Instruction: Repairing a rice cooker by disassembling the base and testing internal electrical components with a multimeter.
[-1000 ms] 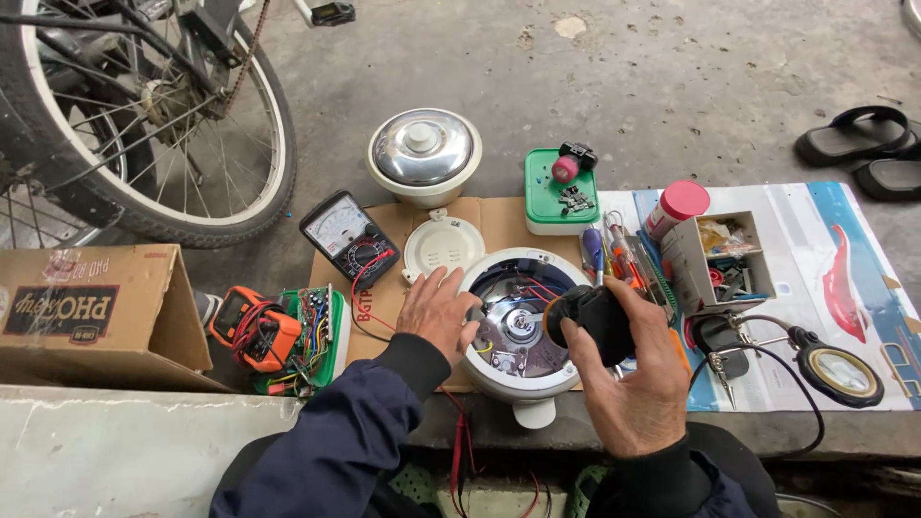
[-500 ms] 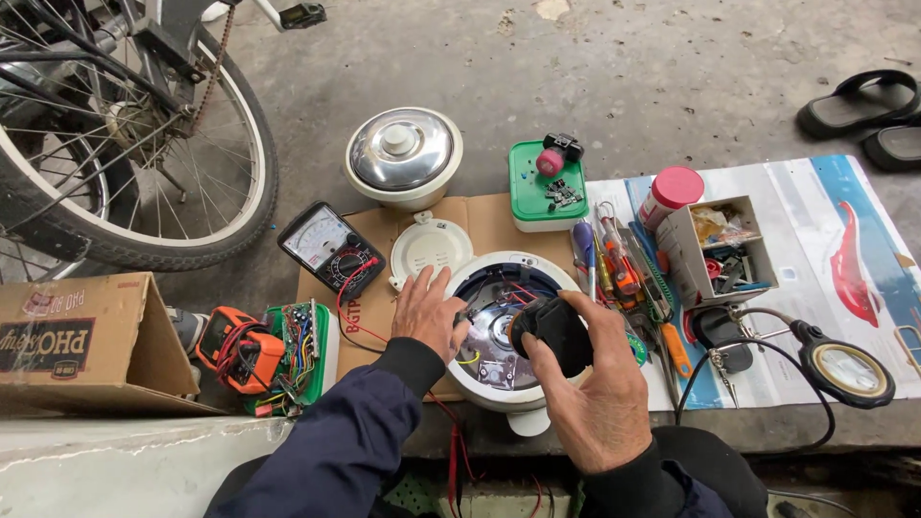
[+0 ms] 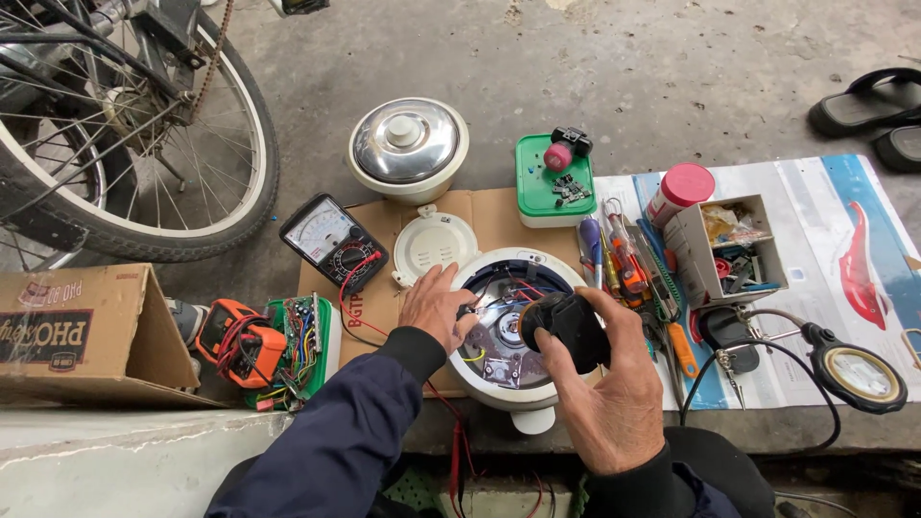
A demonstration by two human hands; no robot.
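The white round cooker base (image 3: 508, 384) lies opened, its wiring and metal plate exposed, at the lower centre of the frame on a sheet of cardboard (image 3: 494, 216). The left hand (image 3: 436, 307) rests on its left rim with the fingers reaching in among the red wires, not visibly clamped on anything. The right hand (image 3: 604, 393) is closed around a small black device (image 3: 566, 326) held over the right side of the base. Just above sits a white lid (image 3: 434, 245), with an analogue meter (image 3: 333, 243) to its left and a steel-lidded pot (image 3: 408, 149) beyond. Screwdrivers (image 3: 624, 264) lie right of the base; a bicycle wheel (image 3: 125, 144) fills the upper left.
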